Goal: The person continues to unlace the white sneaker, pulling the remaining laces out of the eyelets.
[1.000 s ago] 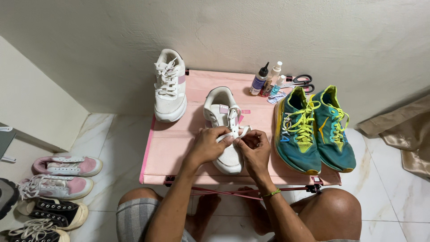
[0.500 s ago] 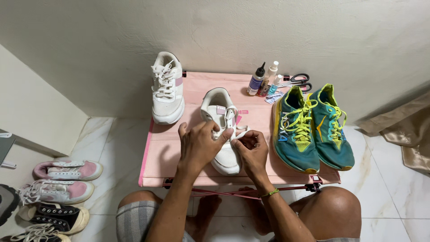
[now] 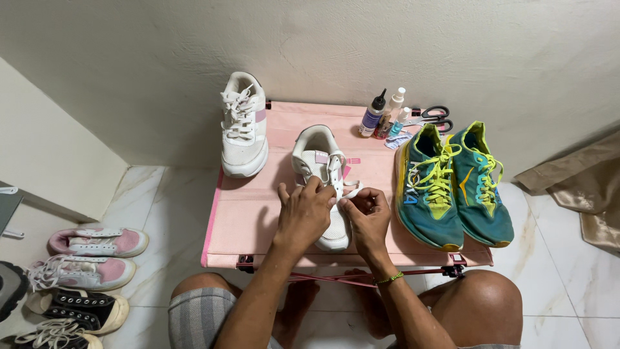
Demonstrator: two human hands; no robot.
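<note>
shoe position: i am seeing the white shoe [image 3: 321, 178] lying mid-tabletop [image 3: 252, 220], directly ahead of both hands, toe end pointing toward me and hidden under them.
long axis: it is running front to back, heel toward the wall, tilting slightly to my left at the heel.
left hand [image 3: 306, 213]: it is resting palm-down over the forefoot, fingers curling onto the lacing area; i am reading it as pinching the white lace [image 3: 338, 184], though the contact point is partly hidden.
right hand [image 3: 365, 213]: it is closing in a loose fist just right of the shoe's midline, fingertips gripping a lace end [image 3: 353, 189].
nearer hand: the left is lying more squarely over the shoe; the right is sitting at its right edge.
neighbours: matching white shoe [image 3: 243, 126] is standing well apart to the left rear; teal pair [image 3: 452, 184] is lying just beside on the right; bottles [image 3: 382, 113] and scissors [image 3: 431, 117] are sitting near the wall.
</note>
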